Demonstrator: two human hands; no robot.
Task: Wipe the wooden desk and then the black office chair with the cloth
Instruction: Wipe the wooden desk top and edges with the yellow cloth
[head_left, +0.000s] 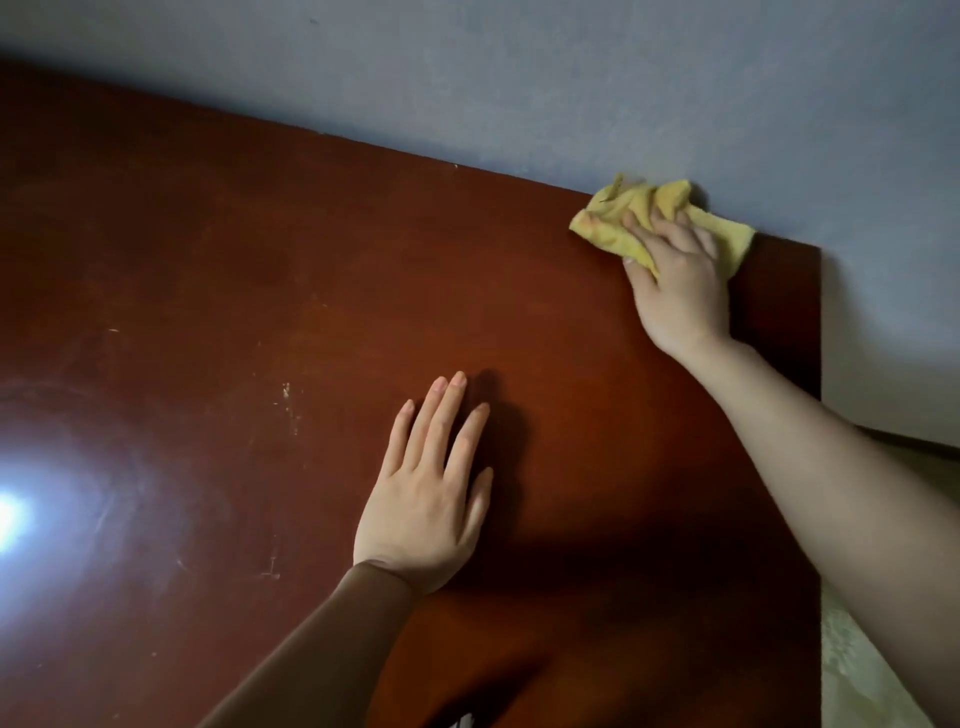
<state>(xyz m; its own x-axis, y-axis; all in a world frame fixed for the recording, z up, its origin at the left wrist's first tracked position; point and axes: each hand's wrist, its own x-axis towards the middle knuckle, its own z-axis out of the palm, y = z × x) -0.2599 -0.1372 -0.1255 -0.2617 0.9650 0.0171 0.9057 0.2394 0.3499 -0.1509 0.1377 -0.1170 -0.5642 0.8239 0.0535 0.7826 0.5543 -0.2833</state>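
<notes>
Desk-wiping step: the right hand (675, 280) gripped the bunched cloth (618, 208) against the desk's (260, 260) far right corner beside the wall (571, 78), the left hand (426, 493) lay open and flat mid-desk; the next move probably called for strokes leftward, the chair being out of view.

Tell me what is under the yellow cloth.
The crumpled yellow cloth lies on the reddish-brown wooden desk, near its far right corner, with the right hand gripping it from above. The patch of desk beneath it is hidden.
</notes>
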